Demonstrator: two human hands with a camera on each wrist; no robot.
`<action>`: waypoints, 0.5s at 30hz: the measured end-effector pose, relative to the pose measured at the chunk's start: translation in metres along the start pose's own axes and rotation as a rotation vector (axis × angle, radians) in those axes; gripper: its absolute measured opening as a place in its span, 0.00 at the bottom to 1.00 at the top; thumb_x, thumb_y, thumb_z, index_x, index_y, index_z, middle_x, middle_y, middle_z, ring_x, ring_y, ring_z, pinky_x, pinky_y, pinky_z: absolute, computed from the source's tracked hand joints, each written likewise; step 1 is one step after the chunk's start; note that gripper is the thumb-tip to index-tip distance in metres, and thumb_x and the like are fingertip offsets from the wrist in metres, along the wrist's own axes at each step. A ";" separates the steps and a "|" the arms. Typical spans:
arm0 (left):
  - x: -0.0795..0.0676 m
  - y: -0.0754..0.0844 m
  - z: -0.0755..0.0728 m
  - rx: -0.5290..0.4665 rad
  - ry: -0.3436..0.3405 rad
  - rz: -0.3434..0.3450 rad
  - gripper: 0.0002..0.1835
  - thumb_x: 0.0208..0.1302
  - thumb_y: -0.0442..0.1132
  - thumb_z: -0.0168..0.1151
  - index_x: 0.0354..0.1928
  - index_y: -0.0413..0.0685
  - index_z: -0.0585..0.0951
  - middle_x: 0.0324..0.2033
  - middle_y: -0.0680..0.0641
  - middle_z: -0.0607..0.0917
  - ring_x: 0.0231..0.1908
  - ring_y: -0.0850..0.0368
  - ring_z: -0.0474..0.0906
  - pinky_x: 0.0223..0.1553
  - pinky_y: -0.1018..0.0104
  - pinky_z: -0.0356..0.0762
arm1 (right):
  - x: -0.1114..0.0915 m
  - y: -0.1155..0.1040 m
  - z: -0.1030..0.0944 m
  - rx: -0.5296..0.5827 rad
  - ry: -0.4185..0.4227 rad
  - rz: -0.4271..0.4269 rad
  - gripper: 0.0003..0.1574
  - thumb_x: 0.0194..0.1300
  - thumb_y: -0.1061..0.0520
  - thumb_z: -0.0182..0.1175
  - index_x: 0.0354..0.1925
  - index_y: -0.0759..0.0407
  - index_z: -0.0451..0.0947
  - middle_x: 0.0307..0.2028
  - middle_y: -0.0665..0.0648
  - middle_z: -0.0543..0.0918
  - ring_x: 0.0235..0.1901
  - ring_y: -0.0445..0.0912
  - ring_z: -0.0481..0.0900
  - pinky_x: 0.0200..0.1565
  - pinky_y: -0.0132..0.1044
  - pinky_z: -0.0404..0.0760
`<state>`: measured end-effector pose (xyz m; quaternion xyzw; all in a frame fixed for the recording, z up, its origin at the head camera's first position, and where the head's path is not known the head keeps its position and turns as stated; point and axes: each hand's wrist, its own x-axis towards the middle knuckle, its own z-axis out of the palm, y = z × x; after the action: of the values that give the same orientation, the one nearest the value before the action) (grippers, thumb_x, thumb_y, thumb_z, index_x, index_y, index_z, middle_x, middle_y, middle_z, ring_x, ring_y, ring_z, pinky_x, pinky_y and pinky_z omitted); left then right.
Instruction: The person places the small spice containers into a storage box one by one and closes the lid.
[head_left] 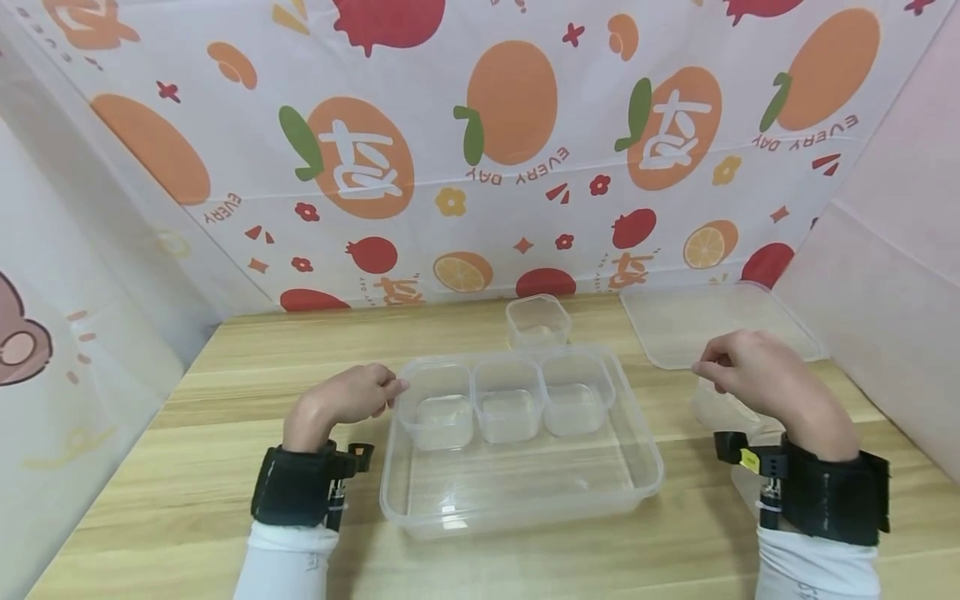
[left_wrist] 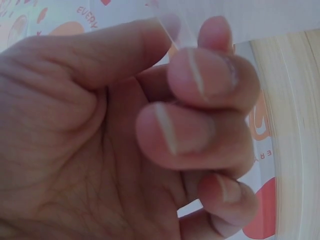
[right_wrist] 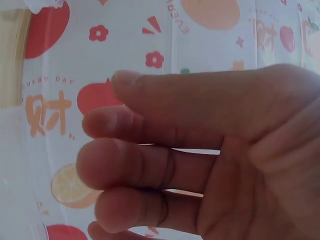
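My left hand (head_left: 358, 393) pinches the rim of a clear plastic cup (head_left: 442, 425) between thumb and index finger. This cup stands leftmost in a row of three inside a large clear plastic container (head_left: 517, 504). Beside it are the middle cup (head_left: 508, 417) and the right cup (head_left: 576, 410). In the left wrist view a clear edge (left_wrist: 172, 25) runs between thumb and fingertip. My right hand (head_left: 761, 379) hovers above more clear plastic pieces (head_left: 723, 410) on the right, partly hidden by the hand and wrist. Its fingers (right_wrist: 120, 165) are loosely bent and hold nothing.
Behind the large container stands another clear cup (head_left: 538, 321). A flat translucent lid (head_left: 712, 321) lies at the back right of the wooden table (head_left: 225, 467). A fruit-printed cloth (head_left: 420, 242) hangs along the back, with pale cloths at both sides.
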<state>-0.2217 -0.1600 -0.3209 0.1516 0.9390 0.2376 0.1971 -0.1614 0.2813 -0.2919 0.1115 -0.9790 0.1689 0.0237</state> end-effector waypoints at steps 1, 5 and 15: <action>0.000 0.000 0.000 0.000 -0.003 -0.001 0.13 0.68 0.44 0.46 0.31 0.42 0.73 0.18 0.49 0.69 0.21 0.55 0.64 0.25 0.62 0.62 | -0.001 0.002 -0.001 0.001 -0.004 0.006 0.06 0.58 0.60 0.58 0.28 0.62 0.78 0.15 0.49 0.72 0.16 0.43 0.66 0.21 0.39 0.68; 0.001 -0.001 0.000 -0.008 -0.011 0.004 0.14 0.68 0.44 0.46 0.31 0.42 0.74 0.18 0.49 0.69 0.21 0.55 0.63 0.24 0.62 0.62 | -0.007 0.010 -0.005 -0.002 -0.004 0.033 0.06 0.57 0.61 0.58 0.26 0.63 0.78 0.15 0.49 0.72 0.17 0.44 0.66 0.21 0.39 0.68; 0.004 -0.002 -0.001 -0.008 -0.014 0.032 0.15 0.68 0.43 0.45 0.27 0.43 0.74 0.16 0.50 0.67 0.19 0.56 0.61 0.23 0.63 0.60 | -0.024 0.025 -0.017 -0.032 0.048 0.073 0.05 0.55 0.61 0.60 0.26 0.63 0.78 0.16 0.49 0.72 0.19 0.45 0.67 0.21 0.40 0.69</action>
<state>-0.2261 -0.1607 -0.3228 0.1677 0.9341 0.2434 0.2004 -0.1432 0.3152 -0.2864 0.0714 -0.9842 0.1566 0.0426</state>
